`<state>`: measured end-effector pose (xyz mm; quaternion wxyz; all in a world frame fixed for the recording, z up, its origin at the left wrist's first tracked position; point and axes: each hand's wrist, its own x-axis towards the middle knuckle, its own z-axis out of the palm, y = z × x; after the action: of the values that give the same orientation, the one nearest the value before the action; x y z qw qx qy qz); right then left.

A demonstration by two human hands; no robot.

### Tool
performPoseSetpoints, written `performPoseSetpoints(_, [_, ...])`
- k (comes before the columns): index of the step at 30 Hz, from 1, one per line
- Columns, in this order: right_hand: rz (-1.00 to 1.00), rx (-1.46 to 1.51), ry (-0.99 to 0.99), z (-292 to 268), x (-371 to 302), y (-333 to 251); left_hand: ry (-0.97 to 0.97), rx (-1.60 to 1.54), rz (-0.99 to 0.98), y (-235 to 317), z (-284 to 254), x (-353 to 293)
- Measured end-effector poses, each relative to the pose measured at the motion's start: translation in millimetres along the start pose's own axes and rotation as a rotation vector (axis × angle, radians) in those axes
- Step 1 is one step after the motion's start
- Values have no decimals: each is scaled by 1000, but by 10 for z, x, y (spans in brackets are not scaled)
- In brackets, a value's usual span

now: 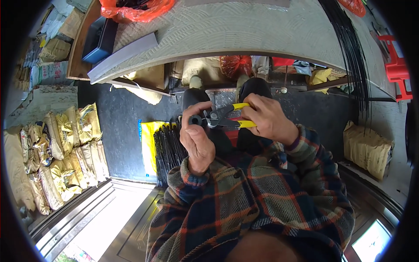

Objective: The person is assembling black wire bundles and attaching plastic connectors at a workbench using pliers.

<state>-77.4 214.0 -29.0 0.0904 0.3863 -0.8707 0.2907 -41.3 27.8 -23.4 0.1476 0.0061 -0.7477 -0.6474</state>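
Note:
In front of my lap, my right hand is closed around the yellow-and-black handles of a pair of cutting pliers. Their metal jaws point left and reach to the fingers of my left hand. Between its thumb and forefinger, my left hand pinches a small dark round piece that looks like a ring. The jaws are at the right side of this piece; whether they bite on it I cannot tell. Left of my lap stands a bundle of thin black strips, beside a yellow bag.
Ahead is a table bearing a blue box, an orange-red bag and long black strands drooping over its right edge. Wrapped packages are stacked at left. A brown sack and red stool stand right.

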Motion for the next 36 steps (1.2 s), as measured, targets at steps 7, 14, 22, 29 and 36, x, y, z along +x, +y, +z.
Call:
performPoseSetpoints(7, [2,26,-37,-77,156,100,60,55,-49,-76,41,172])
performPoseSetpoints(14, [-68,-299,-136,-476,431,176,113,86,30,-144,37,355])
performPoseSetpoints(22, [540,488,188,-765,1590,1112,66,-194,-1,-270,52,452])
performPoseSetpoints(29, [471,-324,215,-197,2799,2061,57,-317,-46,-351,-53,530])
performPoseSetpoints(36, [398,-487,149,-81,2890,2123,18,-357,-73,-398,-151,609])
